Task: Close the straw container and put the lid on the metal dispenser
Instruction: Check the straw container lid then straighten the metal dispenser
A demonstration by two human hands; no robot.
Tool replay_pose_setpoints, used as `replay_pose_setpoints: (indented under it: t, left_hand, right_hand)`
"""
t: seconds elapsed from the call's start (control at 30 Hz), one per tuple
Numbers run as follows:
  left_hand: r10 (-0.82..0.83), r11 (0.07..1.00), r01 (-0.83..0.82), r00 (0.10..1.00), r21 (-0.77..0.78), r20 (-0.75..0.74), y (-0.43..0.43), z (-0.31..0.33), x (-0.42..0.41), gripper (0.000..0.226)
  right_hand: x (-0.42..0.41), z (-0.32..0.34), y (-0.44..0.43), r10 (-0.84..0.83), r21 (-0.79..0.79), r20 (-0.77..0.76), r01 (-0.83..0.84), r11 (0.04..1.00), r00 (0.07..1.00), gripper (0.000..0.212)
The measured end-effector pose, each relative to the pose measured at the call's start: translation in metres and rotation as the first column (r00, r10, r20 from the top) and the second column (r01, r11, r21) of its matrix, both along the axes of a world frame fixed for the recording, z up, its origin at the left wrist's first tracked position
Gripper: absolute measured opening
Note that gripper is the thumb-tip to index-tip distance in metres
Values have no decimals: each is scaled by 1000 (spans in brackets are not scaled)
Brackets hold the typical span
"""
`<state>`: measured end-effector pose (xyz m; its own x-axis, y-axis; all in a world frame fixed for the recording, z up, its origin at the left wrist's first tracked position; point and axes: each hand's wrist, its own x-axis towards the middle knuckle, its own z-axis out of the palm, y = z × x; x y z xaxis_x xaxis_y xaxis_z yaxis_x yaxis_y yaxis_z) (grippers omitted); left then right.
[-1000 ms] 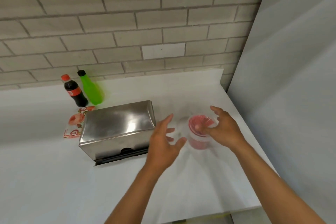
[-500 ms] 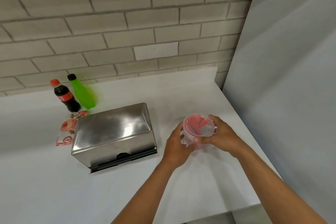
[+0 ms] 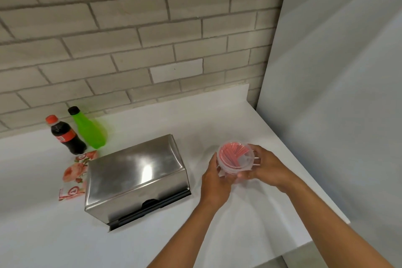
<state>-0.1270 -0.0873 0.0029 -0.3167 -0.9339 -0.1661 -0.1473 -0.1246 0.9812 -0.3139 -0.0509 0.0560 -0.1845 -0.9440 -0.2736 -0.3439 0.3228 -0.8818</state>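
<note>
A round clear plastic straw container [image 3: 236,158] full of red straws stands on the white counter at the right. My left hand [image 3: 215,183] grips its left side and my right hand [image 3: 264,166] grips its right side and front rim. A clear lid seems to lie across its top; I cannot tell if it is seated. The metal dispenser [image 3: 137,178] is a shiny steel box to the left of the hands, its dark slot facing the front.
A cola bottle [image 3: 65,136] and a green bottle [image 3: 89,129] stand behind the dispenser near the brick wall. Floral paper packets [image 3: 72,175] lie at its left. A grey wall panel [image 3: 337,93] bounds the counter [image 3: 250,224] on the right.
Both hands went from spread apart beside the straw container to closing around it, the left on one side and the right on the other. The dispenser and bottles stayed put.
</note>
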Motion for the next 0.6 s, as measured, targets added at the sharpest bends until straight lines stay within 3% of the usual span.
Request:
replay_pose_setpoints:
  t: [0.27,0.47,0.6]
  left_hand:
    - [112,989,-112,994,-101,-4,-46,14,-11,68]
    - [253,966,-253,967,-50,-10,-94,17,-33,65]
    - [323,946,-320,944,-48,66,-118,19,-44,58]
  right_hand:
    - [-11,15,-65,79,-24,-1,-79,997,997,98]
    - [-27,27,-128,172,-40,-25,-173,984,985,85]
    - [-35,24,-162,205,-31,-7,-205,978,979,70]
